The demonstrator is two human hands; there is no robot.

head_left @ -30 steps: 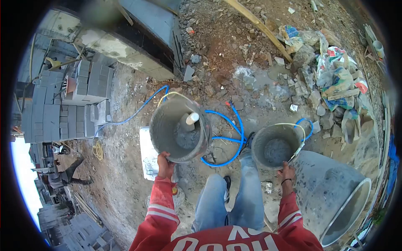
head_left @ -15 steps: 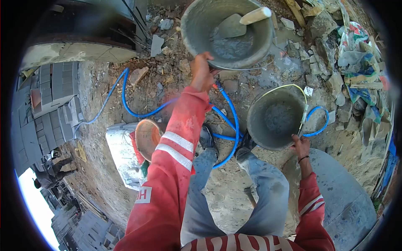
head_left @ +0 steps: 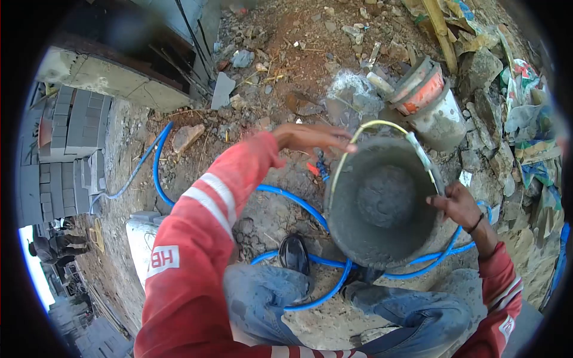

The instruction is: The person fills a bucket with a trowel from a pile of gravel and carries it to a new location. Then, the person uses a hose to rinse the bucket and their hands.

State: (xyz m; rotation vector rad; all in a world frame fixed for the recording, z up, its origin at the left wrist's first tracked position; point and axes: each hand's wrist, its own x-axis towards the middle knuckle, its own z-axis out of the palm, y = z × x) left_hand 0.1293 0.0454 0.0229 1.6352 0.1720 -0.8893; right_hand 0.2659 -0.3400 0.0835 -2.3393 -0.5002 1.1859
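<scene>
A grey bucket with wet cement in its bottom hangs in front of my legs. My right hand grips its right rim, where the thin yellowish wire handle meets it. My left hand stretches out flat, fingers apart, and its fingertips reach the bucket's upper left rim by the wire handle. It holds nothing. Beyond the grey bucket, a second bucket with an orange band rests tilted on the rubble, with a pale handle beside it.
A blue hose loops over the dirt under the bucket and around my feet. Stacked concrete blocks and a white sack lie to the left. Rubble and torn bags pile up on the right. Another person stands far below left.
My left hand has let go of the bucket with the trowel and swung down to the other bucket's rim. The bucket in my right hand now sits closer and more central.
</scene>
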